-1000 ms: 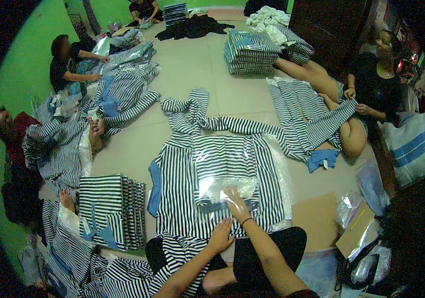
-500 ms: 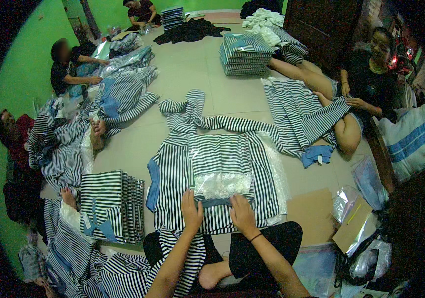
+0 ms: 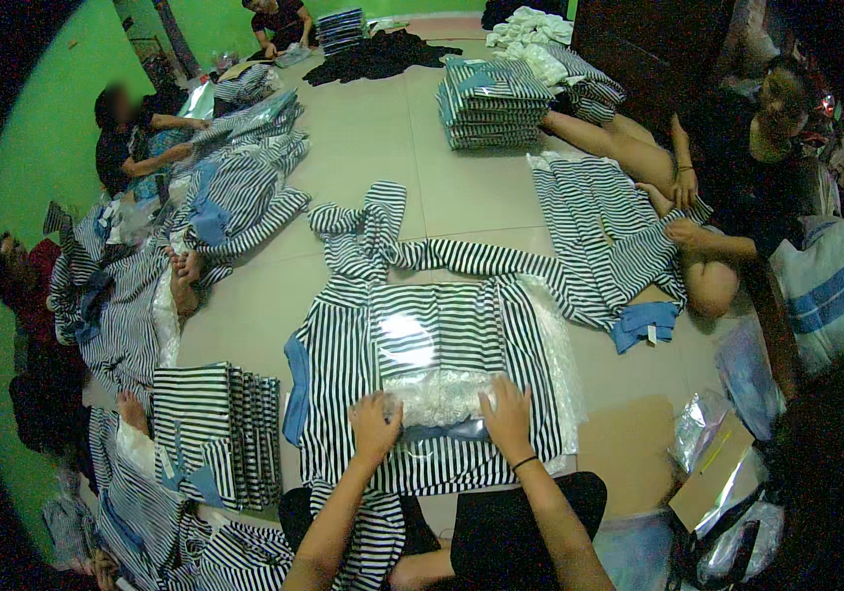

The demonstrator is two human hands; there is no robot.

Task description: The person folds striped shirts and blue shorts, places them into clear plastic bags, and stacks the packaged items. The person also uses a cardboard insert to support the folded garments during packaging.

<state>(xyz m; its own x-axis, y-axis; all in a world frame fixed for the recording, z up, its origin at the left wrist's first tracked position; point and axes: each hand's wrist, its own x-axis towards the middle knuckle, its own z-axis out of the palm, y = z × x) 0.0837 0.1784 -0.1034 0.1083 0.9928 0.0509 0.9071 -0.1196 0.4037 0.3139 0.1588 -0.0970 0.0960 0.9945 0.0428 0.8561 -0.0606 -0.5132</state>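
Note:
A folded black-and-white striped garment in a clear plastic bag (image 3: 437,340) lies in front of me, with a band of white lace and a blue collar at its near end. My left hand (image 3: 376,424) grips the near left corner of the bag with bent fingers. At the near right corner, my right hand (image 3: 507,419) holds the bag's edge, fingertips on the lace side. Under the bag a striped garment (image 3: 338,355) is spread flat, its sleeves stretching away from me and a blue piece at its left.
A stack of folded striped garments (image 3: 207,433) stands at my left, another stack (image 3: 494,103) farther off. Cardboard (image 3: 624,448) and plastic bags (image 3: 727,374) lie at right. Several people sit around with striped garments; one person (image 3: 737,182) is at right. A black cloth pile (image 3: 377,59) lies far back.
The bag's near end has lifted or shifted, and a bright glare now shows on its plastic. My hands have moved slightly apart. The person at right has shifted their hands on a striped garment.

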